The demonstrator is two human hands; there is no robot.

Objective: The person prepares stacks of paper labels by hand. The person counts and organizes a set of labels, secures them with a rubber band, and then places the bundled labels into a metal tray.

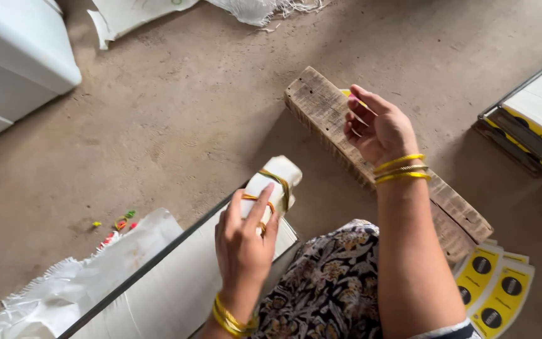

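1. Two bare hands work above a concrete floor (177, 113), each wrist ringed with yellow bangles.
2. Left hand (244, 242) has its fingers closed round a white paper bundle (275, 179), bound with orange and green rubber bands, held upright over the edge of a white tray (158, 282).
3. Right hand (381, 129) hovers over a rough wooden plank (327, 110), fingers loosely curled; a thin yellow loop, apparently a rubber band (354, 97), is pinched at the fingertips.
4. Bundle looks light and fairly firm, yet compressible; the bands give grip, so mid-body holding suits best.
5. Yellow round-marked labels (494, 289) lie near the knee.
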